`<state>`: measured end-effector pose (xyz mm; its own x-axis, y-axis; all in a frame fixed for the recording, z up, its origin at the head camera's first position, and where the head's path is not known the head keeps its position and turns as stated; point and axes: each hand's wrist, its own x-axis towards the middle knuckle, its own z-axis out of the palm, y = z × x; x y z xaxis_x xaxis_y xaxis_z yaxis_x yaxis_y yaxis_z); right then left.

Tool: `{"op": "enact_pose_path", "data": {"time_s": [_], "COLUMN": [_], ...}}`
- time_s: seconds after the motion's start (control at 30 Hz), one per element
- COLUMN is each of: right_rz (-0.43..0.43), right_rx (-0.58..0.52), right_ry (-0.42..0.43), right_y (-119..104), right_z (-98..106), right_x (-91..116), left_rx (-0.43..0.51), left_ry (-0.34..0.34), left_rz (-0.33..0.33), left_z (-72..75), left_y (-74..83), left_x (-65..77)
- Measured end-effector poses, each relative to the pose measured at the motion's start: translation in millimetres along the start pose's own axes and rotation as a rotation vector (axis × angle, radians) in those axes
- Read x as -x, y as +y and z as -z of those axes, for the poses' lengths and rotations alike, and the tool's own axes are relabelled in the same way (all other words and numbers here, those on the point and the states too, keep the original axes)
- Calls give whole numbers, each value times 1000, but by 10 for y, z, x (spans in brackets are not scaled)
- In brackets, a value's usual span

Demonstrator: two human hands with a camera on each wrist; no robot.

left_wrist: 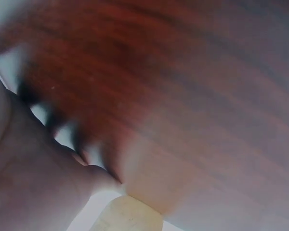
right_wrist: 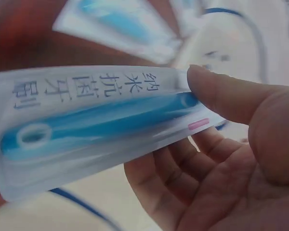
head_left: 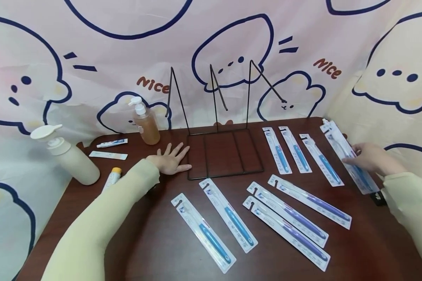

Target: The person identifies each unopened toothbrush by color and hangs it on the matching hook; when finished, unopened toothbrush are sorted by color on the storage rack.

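On the right, my right hand (head_left: 372, 158) grips a packaged toothbrush (head_left: 339, 141) by its edges, thumb on the clear front and fingers behind the card. The blue handle and printed characters of this pack show up close in the right wrist view. My left hand (head_left: 170, 160) lies palm down with fingers spread, touching the table beside a black wire rack (head_left: 206, 156). Its palm (left_wrist: 38, 168) fills the lower left of the left wrist view. Three blue-handled toothbrush packs (head_left: 295, 149) lie left of my right hand.
Two more blue-handled packs (head_left: 204, 233) and three purple-handled packs (head_left: 287, 214) lie at the front. On the left stand a cream pump bottle (head_left: 75, 162) and an amber pump bottle (head_left: 148, 127), near a toothpaste tube (head_left: 112, 143), a white sachet (head_left: 108, 155) and a yellow-capped tube (head_left: 112, 177).
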<state>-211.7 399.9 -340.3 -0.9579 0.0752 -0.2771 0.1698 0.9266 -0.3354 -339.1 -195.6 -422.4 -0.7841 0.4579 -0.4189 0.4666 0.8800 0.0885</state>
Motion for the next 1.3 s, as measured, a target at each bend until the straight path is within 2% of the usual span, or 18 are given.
{"op": "enact_pose_path", "data": {"time_s": [0.23,0.37,0.6,0.77,1.0,1.13,1.3], "right_rz": [167,294,456,518,527,518,479], "right_rx": [-141,-221,-340,-356,-368,-384,-393], "right_ry": [127,212,278,332,329,321,295], "right_y": [-629,-1021,-1547,-1720,-1786,-1821,-1938], "right_z": [95,18,-133,-208,-261,-274,-229], "right_x": [235,369,487,535,508,388,77], "left_rx": [20,4,-6,-7,-15,-18,-14], "left_ry": [-17,-23,-12,-33,-33,-28,-28], "left_rz": [-13,3,10,20,36,29,36], "left_z": [32,61,80,63,59,62,54], "left_y": [-8,51,71,53,41,53,59], "left_x": [28,66,67,48,48,51,51]}}
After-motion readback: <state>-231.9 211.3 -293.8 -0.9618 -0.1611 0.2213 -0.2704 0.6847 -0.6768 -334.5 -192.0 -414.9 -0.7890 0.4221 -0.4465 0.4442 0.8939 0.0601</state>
